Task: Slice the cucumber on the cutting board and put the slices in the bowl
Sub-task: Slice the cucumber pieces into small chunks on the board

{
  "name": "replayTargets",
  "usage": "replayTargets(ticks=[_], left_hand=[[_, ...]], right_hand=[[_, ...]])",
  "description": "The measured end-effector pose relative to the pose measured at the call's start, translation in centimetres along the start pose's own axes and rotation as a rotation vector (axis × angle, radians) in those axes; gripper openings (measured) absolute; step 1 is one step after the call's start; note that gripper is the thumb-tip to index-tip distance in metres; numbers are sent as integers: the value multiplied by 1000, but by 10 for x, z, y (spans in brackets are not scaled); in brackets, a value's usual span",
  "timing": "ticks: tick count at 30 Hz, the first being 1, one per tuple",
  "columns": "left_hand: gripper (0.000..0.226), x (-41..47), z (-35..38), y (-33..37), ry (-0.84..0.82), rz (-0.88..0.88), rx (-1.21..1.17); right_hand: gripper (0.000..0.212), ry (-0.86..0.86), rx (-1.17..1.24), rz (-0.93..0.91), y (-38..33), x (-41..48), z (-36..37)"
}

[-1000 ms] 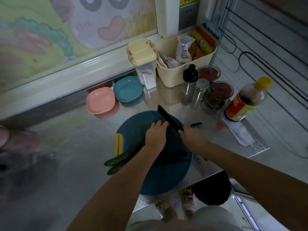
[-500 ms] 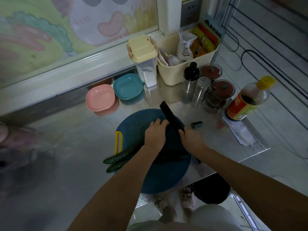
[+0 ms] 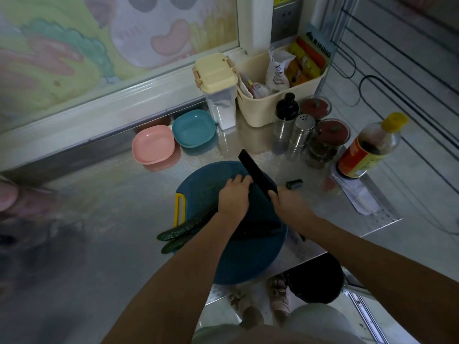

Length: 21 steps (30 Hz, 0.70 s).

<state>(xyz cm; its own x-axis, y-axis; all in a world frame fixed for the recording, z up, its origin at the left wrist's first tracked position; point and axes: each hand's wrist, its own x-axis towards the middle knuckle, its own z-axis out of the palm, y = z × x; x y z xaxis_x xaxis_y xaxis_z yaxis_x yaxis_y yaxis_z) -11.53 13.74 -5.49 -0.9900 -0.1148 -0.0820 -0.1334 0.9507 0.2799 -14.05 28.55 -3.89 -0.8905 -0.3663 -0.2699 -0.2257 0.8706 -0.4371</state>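
Note:
A round blue cutting board [image 3: 206, 184] with a yellow handle lies on the steel table. Two dark green cucumbers [image 3: 178, 232] stick out over its left edge. My left hand [image 3: 234, 196] curls over the cucumber on the board, fingertips against the blade. My right hand [image 3: 289, 203] grips the handle of a black knife [image 3: 255, 173], whose blade points up and away beside my left fingers. A cut cucumber end [image 3: 294, 184] lies on the table right of the board. A pink bowl [image 3: 153, 145] and a blue bowl [image 3: 193, 129] stand behind the board.
Behind the bowls stand a lidded container [image 3: 216, 85] and a cream basket [image 3: 268, 95] of packets. Shakers [image 3: 301, 130], jars [image 3: 327, 140] and a sauce bottle [image 3: 367, 147] crowd the right side. The table's edge [image 3: 347, 242] runs close on the right.
The knife blade and both hands have barely shifted along the cucumber; the view has moved slightly. The cucumbers lie as before.

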Motion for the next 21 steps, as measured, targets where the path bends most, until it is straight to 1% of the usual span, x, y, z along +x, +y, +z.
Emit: replayTargets(ticks=[7, 11, 16, 19, 21], left_hand=[[30, 0, 1, 0, 16, 1, -15], [31, 0, 2, -1, 5, -1, -12], [33, 1, 2, -2, 16, 7, -7], [31, 1, 3, -2, 46, 22, -13], [28, 1, 3, -2, 78, 38, -36]], right_hand=[[37, -11, -44, 7, -5, -2, -2], [37, -44, 4, 21, -4, 3, -2], [38, -44, -71, -30, -3, 7, -6], [35, -84, -88, -21, -5, 10, -5], [28, -23, -88, -56, -4, 8, -3]])
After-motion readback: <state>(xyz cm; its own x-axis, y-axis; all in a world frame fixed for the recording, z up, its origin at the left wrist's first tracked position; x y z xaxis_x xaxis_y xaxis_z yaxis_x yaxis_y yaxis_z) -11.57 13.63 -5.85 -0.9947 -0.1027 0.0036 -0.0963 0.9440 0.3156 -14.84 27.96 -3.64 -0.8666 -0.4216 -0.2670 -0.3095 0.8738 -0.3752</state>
